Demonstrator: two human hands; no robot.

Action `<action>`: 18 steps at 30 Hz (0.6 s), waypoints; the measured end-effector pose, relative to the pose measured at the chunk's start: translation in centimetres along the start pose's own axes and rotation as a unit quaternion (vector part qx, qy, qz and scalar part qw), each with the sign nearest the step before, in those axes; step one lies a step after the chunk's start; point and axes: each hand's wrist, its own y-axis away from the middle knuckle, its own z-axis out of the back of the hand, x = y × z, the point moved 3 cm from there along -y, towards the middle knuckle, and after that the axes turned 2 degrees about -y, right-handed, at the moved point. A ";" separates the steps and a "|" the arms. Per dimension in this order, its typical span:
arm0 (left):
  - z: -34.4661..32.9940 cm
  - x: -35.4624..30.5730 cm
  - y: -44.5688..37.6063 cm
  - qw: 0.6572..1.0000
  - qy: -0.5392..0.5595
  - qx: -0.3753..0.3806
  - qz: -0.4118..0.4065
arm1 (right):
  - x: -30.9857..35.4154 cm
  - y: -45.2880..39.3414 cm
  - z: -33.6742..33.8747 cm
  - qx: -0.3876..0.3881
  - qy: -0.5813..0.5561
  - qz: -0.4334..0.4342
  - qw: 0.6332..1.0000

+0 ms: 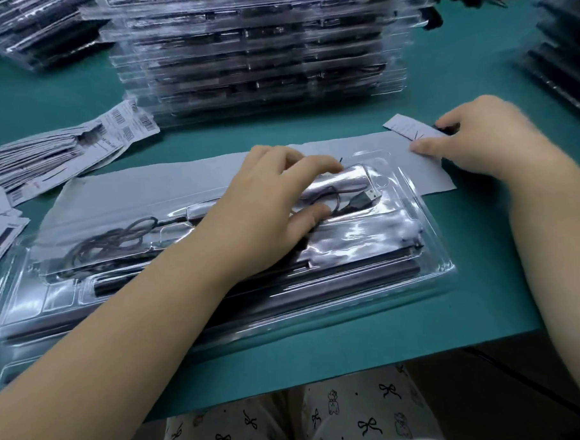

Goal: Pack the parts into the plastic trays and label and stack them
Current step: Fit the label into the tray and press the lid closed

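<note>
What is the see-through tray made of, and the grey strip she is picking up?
The tray looks like thin clear plastic: glossy, with bright glare, and the parts show through. The strip in the right hand looks like matte printed paper or card; which one is unclear.

A green-topped table (419,317) fills the view — dim brown floor (522,392) beneath its edge.

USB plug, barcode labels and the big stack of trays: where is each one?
USB plug (369,196), head view, its metal end.
Barcode labels (125,129), head view, top label's barcode.
Stack of trays (258,58), head view, front face.
</note>
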 end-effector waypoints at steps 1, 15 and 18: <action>-0.1 0.0 0.0 1.000 0.001 0.000 0.003 | 0.0 0.0 0.1 -0.002 -0.005 0.003 1.000; 0.1 0.0 -0.1 0.998 0.059 -0.027 0.009 | 3.4 1.3 -0.8 0.052 -0.642 0.012 0.764; -0.2 0.2 -0.3 0.998 0.054 0.005 0.022 | 4.7 1.5 -1.6 0.068 -0.621 0.010 0.780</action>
